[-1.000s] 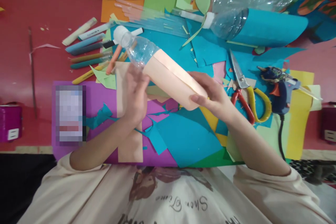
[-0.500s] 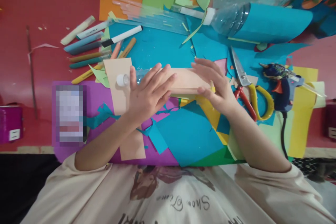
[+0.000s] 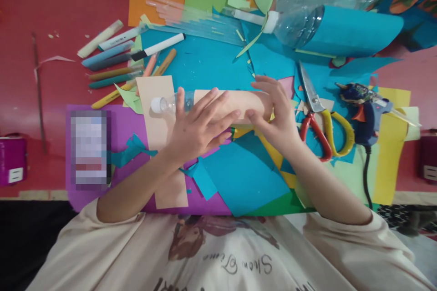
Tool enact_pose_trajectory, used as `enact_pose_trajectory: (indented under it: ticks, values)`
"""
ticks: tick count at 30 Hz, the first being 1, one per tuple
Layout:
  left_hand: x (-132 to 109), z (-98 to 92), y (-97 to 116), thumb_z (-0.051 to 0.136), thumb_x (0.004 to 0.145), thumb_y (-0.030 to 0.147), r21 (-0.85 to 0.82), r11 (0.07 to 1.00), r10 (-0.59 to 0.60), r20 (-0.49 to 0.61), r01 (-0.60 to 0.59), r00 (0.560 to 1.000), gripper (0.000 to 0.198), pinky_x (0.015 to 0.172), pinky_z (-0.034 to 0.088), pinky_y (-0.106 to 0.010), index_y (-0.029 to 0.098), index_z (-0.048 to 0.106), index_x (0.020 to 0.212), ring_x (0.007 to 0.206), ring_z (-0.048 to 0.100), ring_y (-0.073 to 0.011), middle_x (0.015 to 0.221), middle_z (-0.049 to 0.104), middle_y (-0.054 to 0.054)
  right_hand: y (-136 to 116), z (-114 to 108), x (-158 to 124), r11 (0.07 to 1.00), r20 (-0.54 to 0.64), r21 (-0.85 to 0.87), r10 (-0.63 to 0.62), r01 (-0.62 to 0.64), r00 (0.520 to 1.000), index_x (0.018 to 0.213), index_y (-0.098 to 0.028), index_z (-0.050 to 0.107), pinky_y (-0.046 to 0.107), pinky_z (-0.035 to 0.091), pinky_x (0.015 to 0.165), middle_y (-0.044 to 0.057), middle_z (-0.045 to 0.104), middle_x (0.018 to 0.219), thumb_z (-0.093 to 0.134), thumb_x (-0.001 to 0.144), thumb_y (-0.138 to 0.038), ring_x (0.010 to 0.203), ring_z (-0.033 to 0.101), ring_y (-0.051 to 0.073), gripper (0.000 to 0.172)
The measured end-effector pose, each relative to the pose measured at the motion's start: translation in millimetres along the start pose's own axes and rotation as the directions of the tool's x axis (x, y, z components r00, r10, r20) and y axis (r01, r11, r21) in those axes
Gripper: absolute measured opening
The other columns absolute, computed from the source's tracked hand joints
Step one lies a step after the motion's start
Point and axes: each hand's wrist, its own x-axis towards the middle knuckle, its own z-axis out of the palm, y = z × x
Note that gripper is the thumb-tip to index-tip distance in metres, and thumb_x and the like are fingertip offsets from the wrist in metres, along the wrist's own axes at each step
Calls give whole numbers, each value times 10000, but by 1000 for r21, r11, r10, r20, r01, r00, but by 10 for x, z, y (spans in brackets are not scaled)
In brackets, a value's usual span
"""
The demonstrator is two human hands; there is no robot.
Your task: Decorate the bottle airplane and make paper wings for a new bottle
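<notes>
A small clear plastic bottle (image 3: 188, 100) lies on its side in front of me, its white cap (image 3: 158, 105) to the left. Peach paper (image 3: 239, 101) wraps around its body. My left hand (image 3: 195, 131) rests over the bottle with fingers spread, the tips on the paper. At the base end, my right hand (image 3: 280, 116) curves around the wrapped bottle, thumb on the near side and fingers on the far side. Beneath the cap end lies a flat peach paper strip (image 3: 157, 91). Part of the bottle is hidden behind my left fingers.
Scissors (image 3: 317, 100) with red and yellow handles lie right of my right hand, beside a blue glue gun (image 3: 368, 120). A larger bottle in blue paper (image 3: 362, 27) lies behind. Markers (image 3: 164, 45) and straws (image 3: 205, 22) spread at back left; a phone (image 3: 89, 148) lies left.
The peach paper now sits rounded around the bottle, where its near edge stood out flat before. My left hand has slid slightly right, and my right thumb has moved left along the paper.
</notes>
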Motion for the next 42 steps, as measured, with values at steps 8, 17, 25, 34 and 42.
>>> enact_pose_trajectory:
  ticks: [8,17,25,34,42]
  values:
    - [26,-25,43,747,747,496,-111,988,-112,-19,109,994,380,1191,-125,-574,342,709,1092,1410,396,-357,1381,607,-22,-11,-7,18,1000,49,-4,3,-3,999,1223,-291,570,554,467,1067,118,616,1286,592,892,-479,1267,551,314,381]
    - [-10,-120,-148,655,827,450,-107,994,-6,-71,-2,997,282,1219,118,-545,285,720,1047,1381,453,-336,1386,593,-47,167,-232,80,945,186,290,102,-154,977,1164,-271,628,453,530,1001,91,658,1247,633,865,-526,1222,603,277,393]
    - [-37,-182,-231,572,852,522,-101,994,-45,-115,33,992,288,1171,294,-474,301,730,946,1274,551,-285,1314,640,-29,221,-274,108,919,249,340,119,-202,961,1117,-274,642,478,503,1026,87,656,1249,638,842,-570,1242,584,296,404]
    - [0,-23,-174,402,984,535,408,883,252,8,-233,968,395,1110,284,-469,332,617,1247,1370,459,-275,1506,490,-45,82,-7,54,970,72,213,105,-119,992,1043,-279,491,529,460,1027,66,598,1112,675,817,-454,1256,527,293,340]
    - [-15,-51,-232,449,989,413,451,828,413,-89,-333,907,264,1035,417,-443,302,607,1169,1292,545,-248,1444,544,-60,23,15,38,986,44,133,96,-101,994,1052,-283,473,534,464,1017,80,585,1127,628,842,-342,1218,538,293,267]
